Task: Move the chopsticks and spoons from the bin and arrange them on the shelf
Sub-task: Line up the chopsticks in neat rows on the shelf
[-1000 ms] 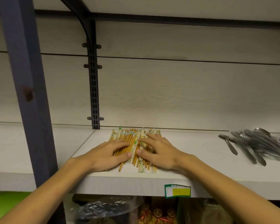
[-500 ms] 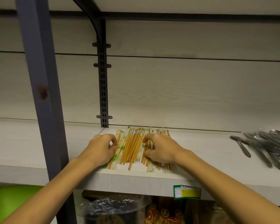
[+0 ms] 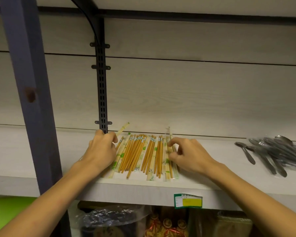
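A spread of wooden chopsticks [image 3: 140, 153], some bare and some in clear wrappers with green print, lies on the pale shelf [image 3: 203, 182]. My left hand [image 3: 101, 149] is at the pile's left edge and pinches one wrapped pair, whose far end tilts up toward the back wall. At the pile's right edge my right hand [image 3: 188, 154] has its fingers curled on the outermost wrapped chopsticks. A heap of metal spoons [image 3: 272, 153] lies farther right on the same shelf. The bin is out of view.
A dark blue post [image 3: 29, 93] stands close at the left. A black slotted bracket [image 3: 101, 86] runs up the back wall behind the chopsticks. A green and yellow price label [image 3: 188, 200] hangs on the shelf's front edge. Bagged goods sit on the shelf below.
My hands have moved apart from the middle of the pile to its left and right edges. The left hand has lifted one wrapped pair at its far end.
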### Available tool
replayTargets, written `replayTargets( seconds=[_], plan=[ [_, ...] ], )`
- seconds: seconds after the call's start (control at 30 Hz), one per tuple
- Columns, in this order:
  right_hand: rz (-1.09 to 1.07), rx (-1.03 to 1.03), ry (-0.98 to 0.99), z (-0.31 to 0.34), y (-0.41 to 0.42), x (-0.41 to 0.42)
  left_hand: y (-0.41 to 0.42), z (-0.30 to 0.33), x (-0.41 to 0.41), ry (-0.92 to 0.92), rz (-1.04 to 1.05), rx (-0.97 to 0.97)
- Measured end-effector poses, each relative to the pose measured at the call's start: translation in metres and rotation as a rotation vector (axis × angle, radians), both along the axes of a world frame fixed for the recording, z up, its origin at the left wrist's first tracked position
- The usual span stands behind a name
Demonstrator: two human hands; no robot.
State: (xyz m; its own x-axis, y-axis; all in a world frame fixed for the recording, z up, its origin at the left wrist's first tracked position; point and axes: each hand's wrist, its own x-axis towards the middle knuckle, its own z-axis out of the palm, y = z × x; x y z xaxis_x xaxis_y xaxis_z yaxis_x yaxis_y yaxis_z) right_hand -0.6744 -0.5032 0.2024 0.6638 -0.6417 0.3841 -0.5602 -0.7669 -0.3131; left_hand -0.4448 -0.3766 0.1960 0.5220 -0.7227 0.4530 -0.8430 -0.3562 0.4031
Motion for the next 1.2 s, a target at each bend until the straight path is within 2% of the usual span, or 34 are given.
replayTargets(
  seconds=[0.17, 0.27, 0.53, 0.8, 0.93, 1.07, 1.2],
  plan=[
    [-0.022, 0.025, 0.027, -0.006, -0.003, -0.008, -0.007, -0.003, -0.008, 0.095, -0.02, 0.168],
    [-0.014, 0.041, 0.048, -0.01, -0.001, -0.005, -0.008, -0.002, -0.008, 0.105, -0.01, 0.202],
    [-0.092, 0.165, 0.107, -0.007, -0.005, 0.003, -0.005, 0.001, -0.006, 0.067, 0.006, 0.202],
    [-0.135, 0.135, -0.039, -0.003, 0.003, 0.0, 0.004, -0.003, -0.002, -0.029, -0.035, 0.072],
    [-0.079, 0.16, 0.065, -0.007, 0.006, 0.004, 0.002, -0.004, -0.003, -0.049, -0.074, 0.086],
    [-0.079, 0.177, 0.075, -0.006, 0.005, 0.002, 0.001, -0.006, -0.006, -0.019, -0.118, 0.14],
    [-0.086, 0.2, 0.11, -0.001, 0.005, -0.004, 0.004, -0.006, -0.004, 0.019, -0.114, 0.089]
  ],
)
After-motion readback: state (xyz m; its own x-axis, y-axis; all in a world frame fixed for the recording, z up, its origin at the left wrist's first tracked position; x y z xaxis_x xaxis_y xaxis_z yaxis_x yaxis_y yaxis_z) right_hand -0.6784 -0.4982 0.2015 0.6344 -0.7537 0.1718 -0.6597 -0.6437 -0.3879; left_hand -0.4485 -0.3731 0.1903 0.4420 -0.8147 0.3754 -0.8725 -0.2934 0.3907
